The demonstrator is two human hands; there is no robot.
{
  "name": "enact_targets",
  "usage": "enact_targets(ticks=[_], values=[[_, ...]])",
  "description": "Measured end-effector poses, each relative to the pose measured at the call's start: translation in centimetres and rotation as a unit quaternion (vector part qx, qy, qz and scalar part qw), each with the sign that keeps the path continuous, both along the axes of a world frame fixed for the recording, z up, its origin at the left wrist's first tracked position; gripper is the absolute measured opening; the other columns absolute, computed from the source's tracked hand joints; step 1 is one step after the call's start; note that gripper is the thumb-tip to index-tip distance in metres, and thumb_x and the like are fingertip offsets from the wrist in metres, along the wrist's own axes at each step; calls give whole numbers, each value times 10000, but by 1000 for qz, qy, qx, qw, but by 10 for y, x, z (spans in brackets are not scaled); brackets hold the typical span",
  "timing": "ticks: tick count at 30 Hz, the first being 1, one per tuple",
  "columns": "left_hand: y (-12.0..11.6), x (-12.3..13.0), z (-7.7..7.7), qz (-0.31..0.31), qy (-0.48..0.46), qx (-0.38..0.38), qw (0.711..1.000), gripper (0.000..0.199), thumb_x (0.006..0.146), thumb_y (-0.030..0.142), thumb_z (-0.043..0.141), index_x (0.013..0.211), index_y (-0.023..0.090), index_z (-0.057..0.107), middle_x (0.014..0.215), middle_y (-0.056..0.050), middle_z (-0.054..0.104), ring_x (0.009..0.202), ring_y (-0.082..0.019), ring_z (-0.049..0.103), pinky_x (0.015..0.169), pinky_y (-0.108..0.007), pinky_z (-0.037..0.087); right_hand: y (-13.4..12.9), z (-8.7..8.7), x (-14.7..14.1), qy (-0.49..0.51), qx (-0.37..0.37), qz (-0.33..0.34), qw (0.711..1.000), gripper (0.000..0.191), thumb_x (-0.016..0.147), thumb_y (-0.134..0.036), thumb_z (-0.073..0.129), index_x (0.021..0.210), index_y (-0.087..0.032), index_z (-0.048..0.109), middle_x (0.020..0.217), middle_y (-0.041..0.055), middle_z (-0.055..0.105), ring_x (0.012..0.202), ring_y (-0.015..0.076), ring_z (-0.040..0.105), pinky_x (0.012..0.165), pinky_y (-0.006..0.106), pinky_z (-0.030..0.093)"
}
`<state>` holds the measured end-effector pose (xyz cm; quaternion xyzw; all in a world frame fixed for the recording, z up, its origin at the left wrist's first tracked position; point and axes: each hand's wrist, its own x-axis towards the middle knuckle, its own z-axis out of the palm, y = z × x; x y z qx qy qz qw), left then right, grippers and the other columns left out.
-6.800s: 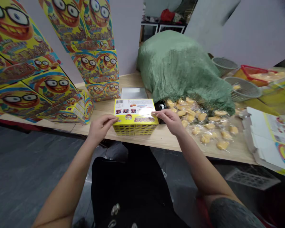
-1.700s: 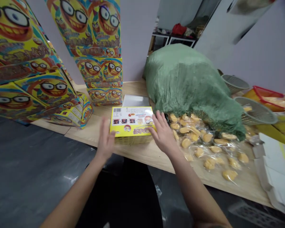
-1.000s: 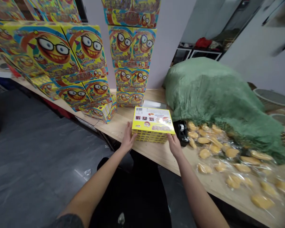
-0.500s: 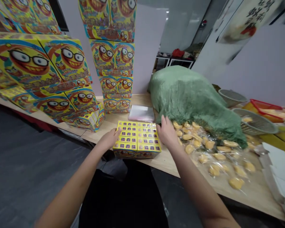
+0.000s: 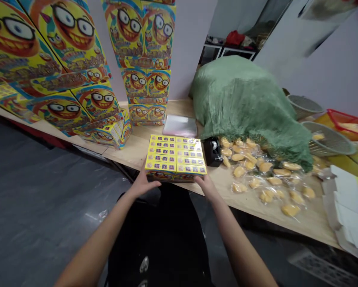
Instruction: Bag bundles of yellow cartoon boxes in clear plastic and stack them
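A block of small yellow cartoon-printed boxes [image 5: 176, 157] sits at the front edge of the table, packed side by side in two columns. At its front left corner my left hand [image 5: 142, 184] grips it, thumb along the front face and fingers partly hidden by the side. My right hand [image 5: 207, 185] holds the front right corner the same way, its fingers mostly out of sight. Just right of the block stands a black tape dispenser [image 5: 214, 152]. Behind it lies a stack of clear plastic bags [image 5: 180, 126].
Tall stacks of cartoon boxes [image 5: 147, 85] rise at the back and left. On the right a green mesh sack [image 5: 241, 99] spills several wrapped yellow pieces [image 5: 267, 195]. Beyond are a basket [image 5: 331, 139], a red tray [image 5: 347, 119] and a white carton [image 5: 350, 207].
Both hands have slid from the sides of the block toward its front corners. The tape dispenser, formerly hidden behind my right hand, now shows. The view has tilted down.
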<state>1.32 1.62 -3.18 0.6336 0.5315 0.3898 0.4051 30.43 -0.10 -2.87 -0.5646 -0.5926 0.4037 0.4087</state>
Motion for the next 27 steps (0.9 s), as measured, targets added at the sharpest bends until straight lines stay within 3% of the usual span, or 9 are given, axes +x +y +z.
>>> enact_targets(ticks=[3,6,11,14,19,21,23,27], values=[[-7,18,-20,62,27,-7,998,646,754,543,579,1261,155,486,1190,-158,614,1228,-305,488,1026,-488,356,1,-11,-20,33,-7,-58,998,764,797,-638,469,1368,-136,394,1301,174,545,1195,297,523,990,489,423],[-3,16,-27,57,62,-7,996,539,799,491,540,1227,165,510,1188,-149,615,1231,-296,481,1025,-488,358,5,-14,-17,29,-4,-48,998,646,830,-603,448,1299,-159,479,1268,146,578,1187,285,528,998,479,416],[4,-7,-26,-42,129,51,989,767,676,450,702,1309,121,420,1373,-193,466,1315,-313,379,1086,-469,290,-6,-22,-7,19,8,24,1000,680,797,-580,514,1323,-155,441,1324,143,530,1218,271,496,989,460,422],[5,-8,-3,-44,161,57,984,792,679,443,708,1337,134,394,1376,-183,465,1292,-312,414,1068,-450,322,-8,-9,-7,-4,13,10,1000,705,752,-553,595,1313,-153,444,1277,131,566,1149,273,543,936,434,461],[11,0,71,-31,164,36,985,796,769,522,595,1428,194,294,1390,-115,480,1222,-283,504,991,-375,413,14,51,2,-83,-22,-30,996,471,833,-557,489,1113,-202,620,1072,59,681,957,253,628,825,391,499],[18,0,89,-10,180,0,984,762,784,560,551,1417,196,333,1361,-113,514,1184,-297,534,968,-386,427,24,66,3,-81,-49,-32,995,462,846,-567,450,1019,-197,665,996,53,703,909,247,643,789,382,510],[26,-2,93,4,170,-35,985,667,803,589,493,1327,178,467,1270,-115,590,1131,-304,566,945,-404,442,31,69,0,-22,-78,-35,996,479,850,-569,431,994,-183,676,985,69,707,895,245,651,747,371,530],[34,0,77,31,57,-72,995,588,821,585,448,1207,156,563,1207,-110,625,1083,-279,585,907,-397,477,32,58,-11,86,-99,-43,990,526,889,-563,341,1124,-194,633,1158,93,657,1037,250,623,776,381,549]])
